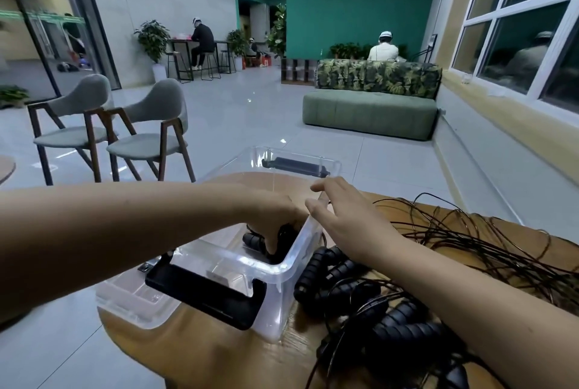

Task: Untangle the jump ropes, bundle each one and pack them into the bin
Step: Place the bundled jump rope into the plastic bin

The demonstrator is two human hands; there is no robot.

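Hands both at the clear plastic storage bin (291, 263), which sits on the rounded wooden tabletop (194, 344) near its left edge. Left hand (275, 216) is down inside the bin, close to the right wall, fingers (271, 244) curled around a black jump rope with ribbed handles (250, 239). That rope is in the bin, low near the bottom, one handle poking out to the left of the knuckles. Right hand (344, 219) reaches in from the other side, fingers (316, 210) straight and loose, holding nothing, tips touching the bin's right rim.

Black latch handle (203, 294) on the bin's near end, a matching far latch (294, 166) on the opposite end. Clear plastic lid (131, 297) shows at the bin's left side, jutting past the tabletop's edge.

Just right of the bin, under the right forearm, a heap of black ribbed rope handles (344, 276). Thin dark cords (470, 241) sprawl from it in tangled loops across the right side of the tabletop.

Beyond, on the tiled floor, two grey upholstered chairs with dark wooden frames (147, 125) and a green sofa (369, 116); people sit far back.
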